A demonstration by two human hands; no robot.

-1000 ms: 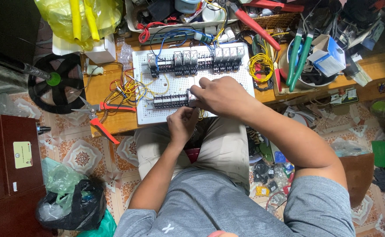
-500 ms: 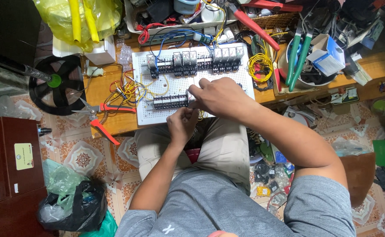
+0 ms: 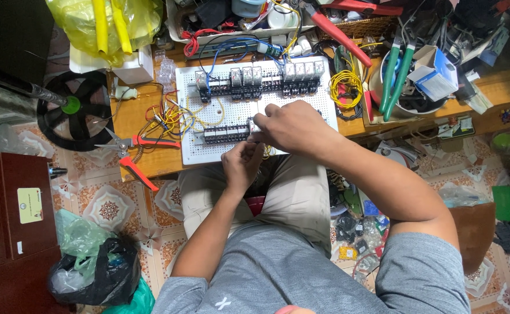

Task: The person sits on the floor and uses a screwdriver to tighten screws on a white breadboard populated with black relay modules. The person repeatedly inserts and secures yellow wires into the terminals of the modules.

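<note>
Head view, looking down: white perforated mounting board flat on a cluttered wooden workbench, above the seated person's knees. Upper row of relay modules already seated and wired in blue, red and yellow. Lower row of black terminal blocks only partly filled, right half of the board bare. Right hand pinching a small part at that row's right end; left hand curled beneath the board's near edge, contents hidden. Orange-handled wire strippers idle at left. Judged: roughly midway.
</note>
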